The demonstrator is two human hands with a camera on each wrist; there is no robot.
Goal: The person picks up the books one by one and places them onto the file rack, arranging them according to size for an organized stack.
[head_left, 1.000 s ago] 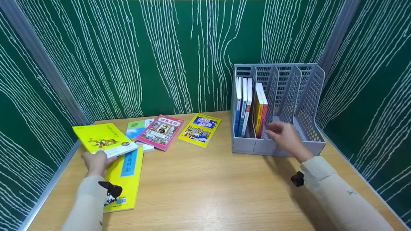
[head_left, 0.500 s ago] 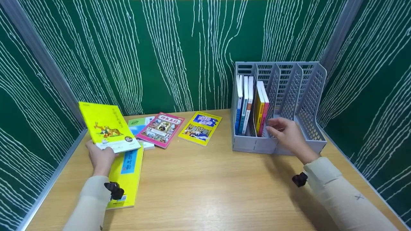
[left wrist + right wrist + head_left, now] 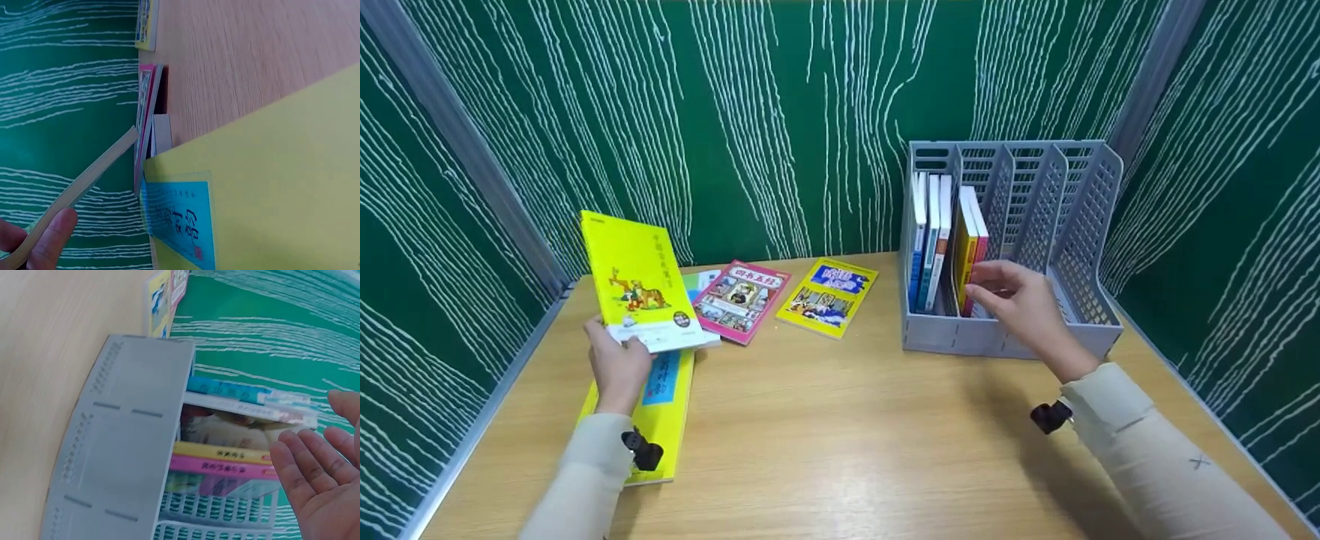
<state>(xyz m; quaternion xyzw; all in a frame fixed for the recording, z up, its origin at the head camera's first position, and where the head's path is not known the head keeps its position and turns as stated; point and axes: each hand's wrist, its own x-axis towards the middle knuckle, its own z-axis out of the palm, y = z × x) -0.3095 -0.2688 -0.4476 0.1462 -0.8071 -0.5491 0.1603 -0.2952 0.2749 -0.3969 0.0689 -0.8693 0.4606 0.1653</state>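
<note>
Head view: file organizer (image 3: 952,335) holds upright books (image 3: 935,247) at left; right hand (image 3: 1024,304) is near them, fingers loosely extended. Left hand (image 3: 619,371) pinches yellow illustrated book (image 3: 637,262) above counter (image 3: 825,420); flat books (image 3: 742,300) apparently await filing.

Head looks down; close, sideways wrist views seemingly share the yellow comic (image 3: 828,298).

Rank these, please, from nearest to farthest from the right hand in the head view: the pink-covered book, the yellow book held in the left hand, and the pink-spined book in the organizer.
1. Pink-spined book: in the organizer, just left of the right hand.
2. Pink-covered book: left of the organizer.
3. Yellow book: farthest left, in the left hand.
</note>
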